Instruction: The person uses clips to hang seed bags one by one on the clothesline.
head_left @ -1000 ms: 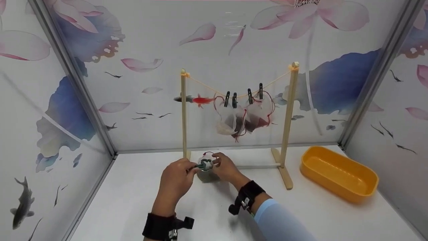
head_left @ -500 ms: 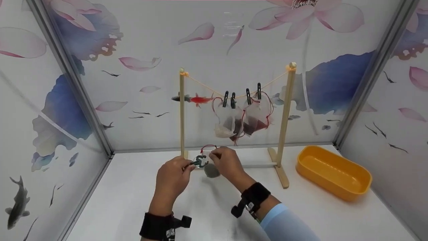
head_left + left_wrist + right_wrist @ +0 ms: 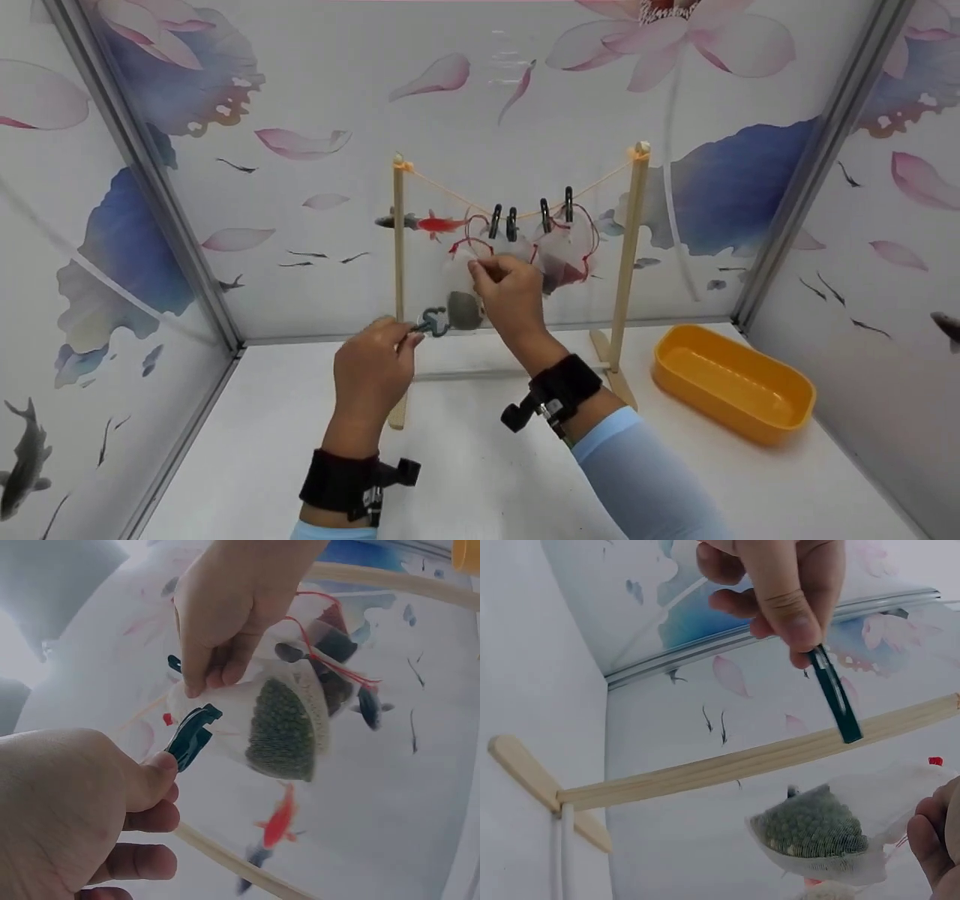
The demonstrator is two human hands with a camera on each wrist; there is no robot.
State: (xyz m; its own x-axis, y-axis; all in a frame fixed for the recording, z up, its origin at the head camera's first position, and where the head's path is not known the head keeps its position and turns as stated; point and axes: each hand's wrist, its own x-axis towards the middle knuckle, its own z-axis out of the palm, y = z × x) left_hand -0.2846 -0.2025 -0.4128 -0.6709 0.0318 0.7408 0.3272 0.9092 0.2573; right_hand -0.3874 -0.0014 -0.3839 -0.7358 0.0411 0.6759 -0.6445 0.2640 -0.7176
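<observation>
My left hand (image 3: 375,367) pinches a dark green clothespin (image 3: 191,739) between thumb and index finger, its far end pointing right. My right hand (image 3: 517,300) pinches the upper part of a white mesh drawstring bag (image 3: 283,727), whose lower end bulges with green beans. The bag hangs in the air below the cord (image 3: 442,188), and its red drawstring sticks up over my fingers. Behind my right hand, several filled mesh bags (image 3: 562,264) hang from that cord by dark clothespins (image 3: 511,223). The bag in hand and the clothespin in my left hand are close together.
Two wooden posts, left (image 3: 399,247) and right (image 3: 631,255), carry the sagging cord. A white bar (image 3: 480,374) joins them low down. At the right stands a yellow plastic bin (image 3: 735,386) on the white table (image 3: 465,457). Printed walls enclose the table.
Both hands have risen from near the tabletop. My right hand has lifted the bag of beans up toward the cord, and my left has followed with the clothespin.
</observation>
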